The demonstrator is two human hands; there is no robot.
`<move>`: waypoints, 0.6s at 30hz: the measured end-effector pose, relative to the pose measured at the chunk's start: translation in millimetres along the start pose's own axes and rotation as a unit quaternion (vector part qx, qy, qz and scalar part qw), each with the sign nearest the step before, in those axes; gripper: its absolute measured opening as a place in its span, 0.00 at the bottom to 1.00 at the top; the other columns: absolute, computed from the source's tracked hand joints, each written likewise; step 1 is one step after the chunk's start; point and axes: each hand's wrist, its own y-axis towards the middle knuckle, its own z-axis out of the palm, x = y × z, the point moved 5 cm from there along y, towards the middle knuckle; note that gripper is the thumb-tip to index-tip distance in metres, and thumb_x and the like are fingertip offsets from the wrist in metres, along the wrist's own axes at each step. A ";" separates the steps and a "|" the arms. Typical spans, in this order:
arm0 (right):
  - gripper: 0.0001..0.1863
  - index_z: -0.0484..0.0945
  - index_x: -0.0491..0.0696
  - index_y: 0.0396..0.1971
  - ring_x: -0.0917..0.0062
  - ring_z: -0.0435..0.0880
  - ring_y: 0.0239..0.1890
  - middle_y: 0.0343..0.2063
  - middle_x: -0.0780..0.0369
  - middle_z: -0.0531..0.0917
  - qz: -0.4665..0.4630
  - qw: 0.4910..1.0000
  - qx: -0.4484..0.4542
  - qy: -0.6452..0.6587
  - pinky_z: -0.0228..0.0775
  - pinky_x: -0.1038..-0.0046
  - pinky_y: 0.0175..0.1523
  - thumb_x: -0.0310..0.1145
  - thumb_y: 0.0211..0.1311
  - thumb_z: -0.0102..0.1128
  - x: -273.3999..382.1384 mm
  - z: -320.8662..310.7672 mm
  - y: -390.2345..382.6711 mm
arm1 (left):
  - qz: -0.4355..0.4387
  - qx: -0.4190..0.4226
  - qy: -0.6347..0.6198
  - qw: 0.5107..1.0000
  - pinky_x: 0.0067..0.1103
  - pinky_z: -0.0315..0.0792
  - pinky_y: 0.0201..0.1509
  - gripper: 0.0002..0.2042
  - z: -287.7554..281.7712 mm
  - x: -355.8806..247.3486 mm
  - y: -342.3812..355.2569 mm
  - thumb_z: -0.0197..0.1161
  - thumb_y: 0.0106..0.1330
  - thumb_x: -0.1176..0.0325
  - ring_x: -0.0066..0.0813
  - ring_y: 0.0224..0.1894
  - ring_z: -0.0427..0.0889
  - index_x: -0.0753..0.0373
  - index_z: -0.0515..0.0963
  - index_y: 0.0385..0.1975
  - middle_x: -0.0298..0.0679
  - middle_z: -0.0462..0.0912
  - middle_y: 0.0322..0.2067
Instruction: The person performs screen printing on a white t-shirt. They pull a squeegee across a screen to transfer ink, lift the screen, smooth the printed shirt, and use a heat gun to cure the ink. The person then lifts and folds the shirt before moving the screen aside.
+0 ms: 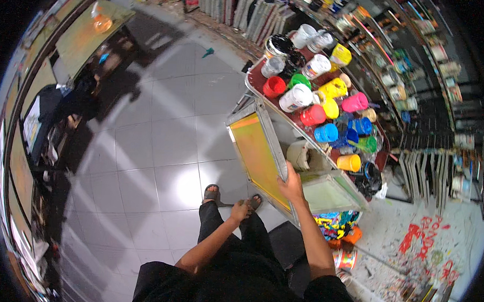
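My right hand [290, 184] grips the long grey edge of a screen-printing frame [255, 157] with yellowish-orange mesh. The frame stands tilted in front of my legs, beside a cart. My left hand [241, 211] is low in front of my thighs, left of the frame, its fingers curled closed. Whatever it may hold is too small to make out. Behind the held frame are another frame with pale green mesh [329, 192] and a pale bucket [298, 155].
The cart's red-brown top [257, 79] is crowded with paint tubs, among them a blue tub [326, 133]. Shelves of jars [396, 93] line the right. Frames [258, 17] stand stacked at the back. A long table [76, 41] runs along the left. Grey tiles [139, 162] cover the floor.
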 end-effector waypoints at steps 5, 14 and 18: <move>0.42 0.63 0.38 0.72 0.59 0.86 0.34 0.49 0.44 0.84 -0.115 0.992 0.032 -0.032 0.78 0.60 0.46 0.30 0.58 0.70 -54.0 -7.1 47.3 | -0.030 -0.129 -0.192 0.972 0.26 0.78 0.37 0.22 8.8 -96.8 -1.0 0.58 0.77 0.51 0.29 0.35 0.83 0.66 0.77 0.55 0.38 0.84 0.37; 0.41 0.64 0.38 0.72 0.73 0.78 0.30 0.62 0.47 0.78 -0.115 0.984 0.136 0.027 0.75 0.70 0.40 0.30 0.58 0.71 -150.8 -5.3 112.6 | 0.055 -0.180 -0.239 0.953 0.27 0.75 0.37 0.22 98.4 -189.2 7.2 0.59 0.76 0.52 0.28 0.33 0.81 0.69 0.79 0.52 0.39 0.84 0.39; 0.42 0.63 0.38 0.72 0.75 0.75 0.30 0.64 0.48 0.77 -0.130 0.980 0.141 0.044 0.74 0.71 0.40 0.30 0.58 0.72 -182.6 -4.7 129.5 | 0.126 -0.182 -0.148 0.964 0.24 0.75 0.37 0.22 136.6 -216.2 31.0 0.59 0.77 0.53 0.26 0.34 0.81 0.70 0.80 0.53 0.38 0.84 0.37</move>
